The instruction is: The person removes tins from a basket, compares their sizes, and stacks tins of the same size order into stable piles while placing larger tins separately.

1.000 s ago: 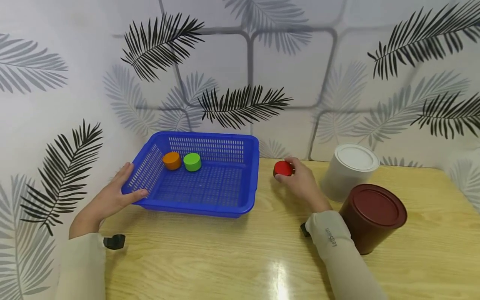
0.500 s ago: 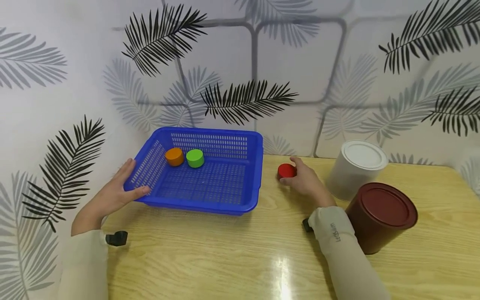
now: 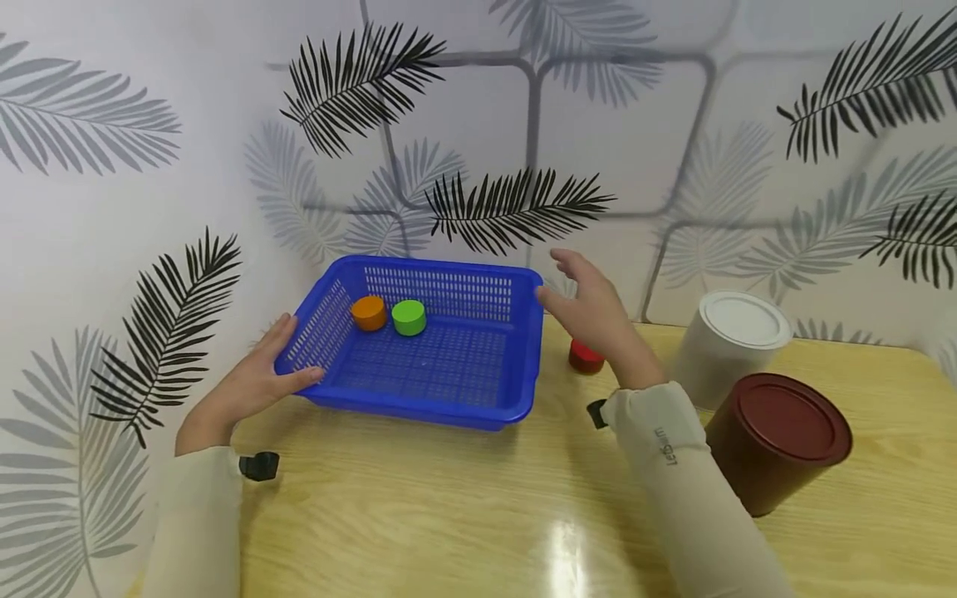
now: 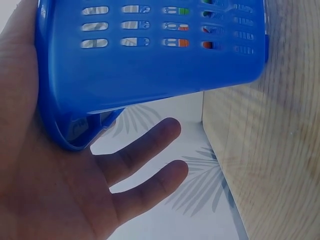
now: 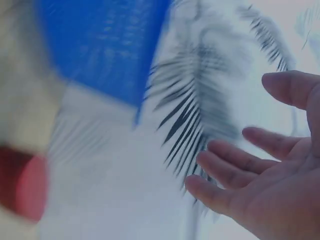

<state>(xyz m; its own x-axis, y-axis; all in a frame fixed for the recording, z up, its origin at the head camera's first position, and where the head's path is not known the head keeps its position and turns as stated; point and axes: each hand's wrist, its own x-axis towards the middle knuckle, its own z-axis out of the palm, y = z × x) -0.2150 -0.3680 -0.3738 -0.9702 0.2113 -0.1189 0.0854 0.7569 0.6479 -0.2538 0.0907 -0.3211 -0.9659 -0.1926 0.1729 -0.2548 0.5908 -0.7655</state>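
Observation:
My left hand (image 3: 252, 384) rests at the near left corner of a blue plastic basket (image 3: 422, 407); the thumb lies on the front rim and the fingers extend along the left side. In the left wrist view two fingers (image 4: 145, 192) stick out straight below the rim. My right hand (image 3: 594, 311) is raised with spread fingers and holds nothing, near the basket's right side. Below it, a short red cylinder (image 3: 585, 359) stands on the table, partly hidden by the hand. Inside the basket, an orange cylinder (image 3: 370, 314) and a green cylinder (image 3: 409, 318) stand side by side toward the back left.
To the right of my right forearm stand a white lidded tub (image 3: 736, 345) and, nearer, a dark red lidded canister (image 3: 777, 440). The wooden table (image 3: 419, 507) meets a leaf-patterned backdrop (image 3: 598, 141) behind and at the left.
My right hand has let go of the red cylinder and risen toward the basket's right side. The red cylinder stays on the table. My left hand remains at the basket's corner.

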